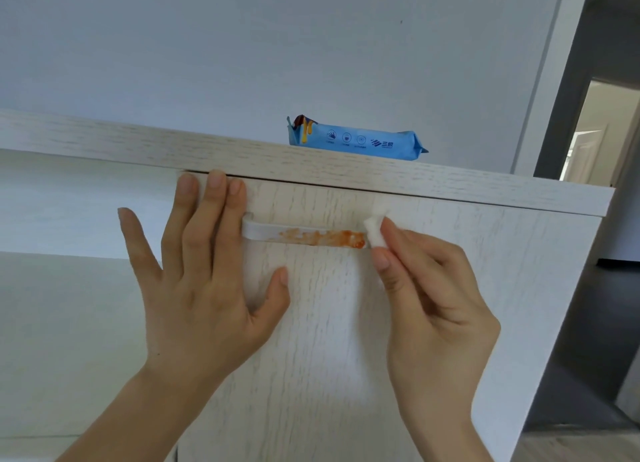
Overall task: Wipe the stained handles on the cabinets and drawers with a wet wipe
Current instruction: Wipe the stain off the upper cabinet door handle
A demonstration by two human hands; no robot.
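Right hand [426, 288] pinches a folded wet wipe [374, 231] between thumb and fingers, touching the right end of the white handle [263, 231] on the cabinet door [329, 340]. Orange stain [322, 238] covers the handle's middle and right part. Left hand [204, 271] lies flat and open, fingers straight, pressing the door at the handle's left end, holding nothing. Blue wipe pack [356, 142] sits on the cabinet top near its front edge. Risk: the small wipe may smear the stain onto the door or fingers.
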